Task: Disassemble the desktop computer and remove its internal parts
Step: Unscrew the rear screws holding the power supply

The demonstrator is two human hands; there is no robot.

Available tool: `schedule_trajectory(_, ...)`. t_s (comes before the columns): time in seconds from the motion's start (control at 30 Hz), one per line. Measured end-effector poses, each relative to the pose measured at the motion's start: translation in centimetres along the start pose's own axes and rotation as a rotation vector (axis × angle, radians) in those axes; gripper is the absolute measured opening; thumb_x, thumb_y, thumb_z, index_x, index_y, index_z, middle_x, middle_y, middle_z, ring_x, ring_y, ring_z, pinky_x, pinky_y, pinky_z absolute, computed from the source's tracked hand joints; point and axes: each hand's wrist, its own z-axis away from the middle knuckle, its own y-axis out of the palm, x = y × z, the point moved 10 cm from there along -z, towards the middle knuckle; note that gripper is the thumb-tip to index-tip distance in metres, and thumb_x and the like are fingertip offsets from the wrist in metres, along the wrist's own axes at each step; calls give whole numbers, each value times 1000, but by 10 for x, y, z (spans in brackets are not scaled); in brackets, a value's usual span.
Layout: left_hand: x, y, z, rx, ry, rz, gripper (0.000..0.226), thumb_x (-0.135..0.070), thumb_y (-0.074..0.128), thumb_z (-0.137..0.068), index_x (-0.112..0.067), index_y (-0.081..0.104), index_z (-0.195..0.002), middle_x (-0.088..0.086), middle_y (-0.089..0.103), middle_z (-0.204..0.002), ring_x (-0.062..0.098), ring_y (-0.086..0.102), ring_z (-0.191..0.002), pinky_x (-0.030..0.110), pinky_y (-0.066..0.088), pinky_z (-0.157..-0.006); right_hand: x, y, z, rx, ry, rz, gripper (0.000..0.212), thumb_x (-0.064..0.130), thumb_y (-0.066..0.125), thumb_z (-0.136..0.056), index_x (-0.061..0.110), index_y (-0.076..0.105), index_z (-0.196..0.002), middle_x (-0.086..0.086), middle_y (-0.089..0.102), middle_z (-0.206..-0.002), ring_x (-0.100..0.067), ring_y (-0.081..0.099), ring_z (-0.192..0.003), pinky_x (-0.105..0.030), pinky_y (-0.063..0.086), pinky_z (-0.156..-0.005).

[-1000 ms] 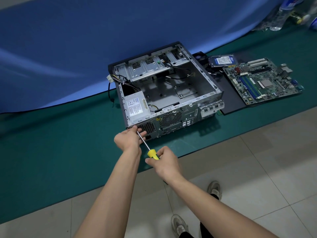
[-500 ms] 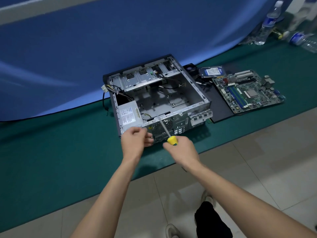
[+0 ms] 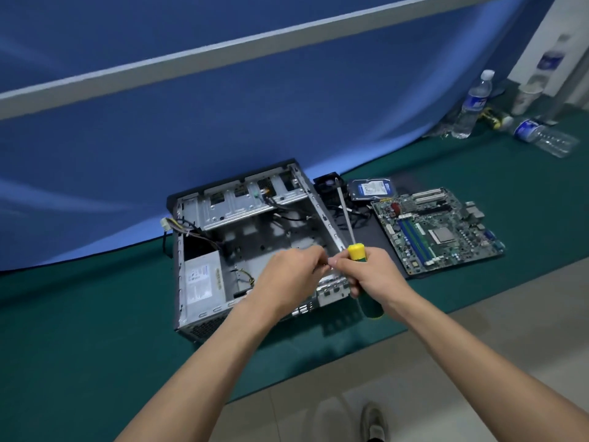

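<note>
The open desktop case [image 3: 191,202] lies on its side on the green mat [image 3: 79,330]. A grey power supply [image 3: 199,282] sits in its near left corner, with cables running out of it. My right hand [image 3: 376,277] grips a screwdriver [image 3: 357,252] by its yellow and green handle, shaft pointing up and away over the case's right wall. My left hand [image 3: 293,275] hovers over the case's rear panel. Its fingertips pinch a small silvery screw [image 3: 325,264] right against my right hand's fingers.
To the right of the case, a motherboard [image 3: 436,231] lies on a black side panel [image 3: 379,247]. Behind them are a hard drive [image 3: 371,189] and a black fan [image 3: 326,181]. Plastic bottles [image 3: 471,106] stand and lie at the far right. A blue backdrop rises behind. My shoe [image 3: 373,419] stands on tiled floor.
The screwdriver has come off the power supply's rear and swung upright. Both hands have moved right and up and met over the rear panel. The view has tilted upward.
</note>
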Motion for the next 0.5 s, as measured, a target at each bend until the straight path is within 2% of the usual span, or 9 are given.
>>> schedule_trajectory(0.23, -23, 40, -70, 61, 11, 22, 21, -32, 58, -92, -13, 65, -99, 5, 70, -85, 22, 63, -77, 32, 48, -66, -23, -58, -54, 91, 147, -169, 12, 8, 65, -87, 10, 61, -76, 3, 45, -45, -11, 42, -37, -21, 40, -41)
schedule_trajectory(0.37, -21, 72, -107, 225, -3, 8, 16, -31, 61, -88, -19, 65, -98, -3, 71, -89, 16, 63, -81, 30, 51, -71, -45, -83, -87, 70, 202, -247, 11, 4, 64, -86, 8, 62, -76, 2, 45, -45, -12, 41, -37, -22, 39, -41)
schedule_trajectory(0.43, -4, 86, -123, 284, -102, -24, 10, -28, 58, -86, -23, 63, -94, -7, 69, -88, 14, 60, -77, 26, 45, -67, -57, -94, -101, 13, 221, -239, 8, 4, 64, -86, 6, 64, -78, 2, 46, -44, -11, 41, -36, -21, 38, -39)
schedule_trajectory(0.5, 27, 93, -135, 233, -287, -55, 11, -28, 51, -88, -21, 60, -85, -7, 63, -78, 12, 55, -69, 25, 36, -60, -71, -105, -116, -60, 244, -231, 8, 3, 65, -86, 5, 65, -78, 2, 46, -45, -10, 42, -37, -20, 39, -38)
